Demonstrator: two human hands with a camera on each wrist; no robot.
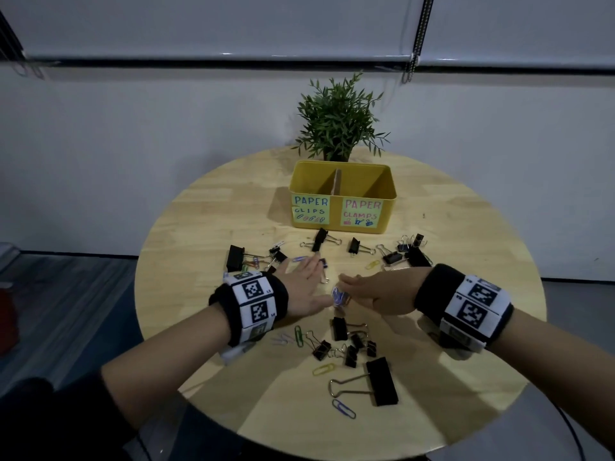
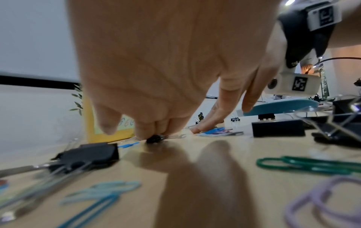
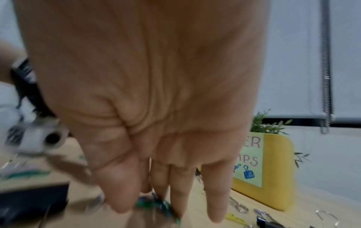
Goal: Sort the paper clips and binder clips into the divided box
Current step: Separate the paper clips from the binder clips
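A yellow divided box [image 1: 389,211] stands at the back of the round table; its left half is labelled PAPER CLIPS and its right half PAPER CLAMPS. My left hand [image 1: 312,266] lies flat with straight fingers, and its fingertips [image 2: 144,134] touch a small black binder clip [image 2: 155,138]. To its right, my right hand [image 1: 346,289] pinches a small bunch of coloured paper clips [image 1: 339,296] between thumb and fingers, low over the table. In the right wrist view the bunch of paper clips [image 3: 156,203] shows blue and green below the fingertips [image 3: 121,200].
Black binder clips and coloured paper clips lie scattered around both hands. A big binder clip [image 1: 382,380] lies near the front edge, with more binder clips [image 1: 412,256] at the right and one [image 1: 234,257] at the left. A potted plant [image 1: 336,128] stands behind the box.
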